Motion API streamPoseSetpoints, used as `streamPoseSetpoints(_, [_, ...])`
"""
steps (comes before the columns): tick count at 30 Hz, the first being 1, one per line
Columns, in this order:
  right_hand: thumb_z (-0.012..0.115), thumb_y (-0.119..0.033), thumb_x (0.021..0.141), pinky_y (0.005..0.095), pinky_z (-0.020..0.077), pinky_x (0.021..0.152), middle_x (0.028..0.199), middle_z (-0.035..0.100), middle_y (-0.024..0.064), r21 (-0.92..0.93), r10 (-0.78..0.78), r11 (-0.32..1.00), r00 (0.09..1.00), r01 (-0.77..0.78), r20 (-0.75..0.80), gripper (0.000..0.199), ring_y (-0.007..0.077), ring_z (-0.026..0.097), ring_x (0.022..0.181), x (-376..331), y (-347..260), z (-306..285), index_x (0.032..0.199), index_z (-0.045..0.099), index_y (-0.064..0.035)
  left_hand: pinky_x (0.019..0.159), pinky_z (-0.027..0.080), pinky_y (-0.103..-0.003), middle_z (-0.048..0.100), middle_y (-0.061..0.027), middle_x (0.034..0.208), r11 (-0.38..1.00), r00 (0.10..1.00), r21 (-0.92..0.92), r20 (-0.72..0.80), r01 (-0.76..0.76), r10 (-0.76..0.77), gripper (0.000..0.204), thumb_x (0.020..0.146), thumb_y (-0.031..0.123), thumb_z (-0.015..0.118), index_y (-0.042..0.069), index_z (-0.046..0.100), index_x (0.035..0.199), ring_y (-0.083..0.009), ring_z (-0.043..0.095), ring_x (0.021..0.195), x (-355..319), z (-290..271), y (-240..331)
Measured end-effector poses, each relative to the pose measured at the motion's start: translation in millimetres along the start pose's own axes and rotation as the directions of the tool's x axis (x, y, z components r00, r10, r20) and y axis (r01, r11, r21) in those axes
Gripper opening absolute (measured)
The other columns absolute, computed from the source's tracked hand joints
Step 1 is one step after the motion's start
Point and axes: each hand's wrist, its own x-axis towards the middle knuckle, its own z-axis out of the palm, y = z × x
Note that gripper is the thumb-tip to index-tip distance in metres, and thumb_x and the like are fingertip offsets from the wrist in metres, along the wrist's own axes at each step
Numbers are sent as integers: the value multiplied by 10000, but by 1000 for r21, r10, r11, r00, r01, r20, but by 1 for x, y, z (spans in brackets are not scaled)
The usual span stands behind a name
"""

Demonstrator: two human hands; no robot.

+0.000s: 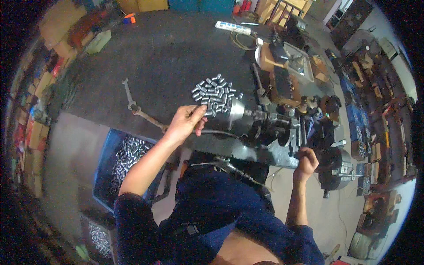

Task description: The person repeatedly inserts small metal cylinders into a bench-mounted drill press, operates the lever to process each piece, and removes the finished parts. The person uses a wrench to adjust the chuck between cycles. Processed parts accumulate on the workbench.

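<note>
A heap of small shiny metal cylinders (pixel 214 92) lies on the dark workbench top. At its near left edge is my left hand (pixel 186 121), thumb and fingers pinched together; whatever sits between them is hidden. Just right of the heap stands a bench machine (pixel 274 126) with a bright cone-shaped metal end (pixel 237 109) facing the pieces. My right hand (pixel 308 162) is closed in a fist at the near side of the machine, around the end of a dark lever (pixel 303 132). The fist covers most of the lever's grip.
Two wrenches, one an open-end wrench (pixel 128 92), lie left of my left hand. Below the bench edge, a blue bin (pixel 102 170) holds many metal cylinders. A power strip (pixel 232 28) and a cardboard box (pixel 282 90) rest farther back. Loaded shelves (pixel 380 110) line the right.
</note>
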Motion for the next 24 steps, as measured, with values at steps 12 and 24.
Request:
streamPoseSetpoints(12, [574, -101, 584, 377, 460, 667, 828, 598, 202, -449, 327, 870, 441, 206, 836, 345, 324, 591, 753, -81, 20, 114, 914, 595, -4, 631, 509, -339, 575, -146, 794, 798, 995, -594, 66, 103, -80, 272, 815, 128, 530, -32, 492, 1032, -227, 596, 705, -96, -10, -83])
streamPoseSetpoints(24, [617, -80, 590, 333, 420, 628, 808, 574, 70, -266, 162, 906, 312, 328, 936, 285, 177, 523, 732, -77, 70, 42, 858, 559, 1, 708, 497, -376, 588, -169, 808, 683, 982, -726, -61, 79, -179, 258, 859, 251, 486, 4, 492, 932, -274, 603, 759, -135, -21, -134])
